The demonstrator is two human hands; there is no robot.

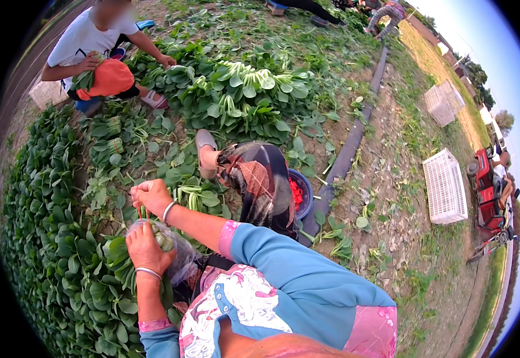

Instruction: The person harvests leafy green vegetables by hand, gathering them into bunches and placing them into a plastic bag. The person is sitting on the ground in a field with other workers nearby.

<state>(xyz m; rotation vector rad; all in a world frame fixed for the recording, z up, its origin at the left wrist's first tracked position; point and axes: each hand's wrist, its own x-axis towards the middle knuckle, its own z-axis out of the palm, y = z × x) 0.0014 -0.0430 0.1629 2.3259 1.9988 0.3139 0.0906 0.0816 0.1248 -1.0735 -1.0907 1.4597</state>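
Observation:
My left hand [149, 255], with a silver bangle, grips a bunch of leafy greens [121, 257] at its pale stalks, above my lap. A clear plastic sheet or bag [181, 250] lies against the bunch and my lap. Just above it, my right hand [152, 197], also with a bangle, pinches a thin red band [140, 214], which stretches down to the fingers of my left hand. Part of the bunch is hidden behind my left hand. Beside my right knee stands a blue bowl [305, 208] filled with red bands [296, 193].
Growing greens [54, 215] fill the left. Cut greens [242, 98] lie heaped ahead; tied bunches [107, 145] lie nearer. A person [90, 49] squats at upper left, holding greens. A dark hose [354, 138] runs along the ground. White crates [446, 185] and a red vehicle [490, 192] stand right.

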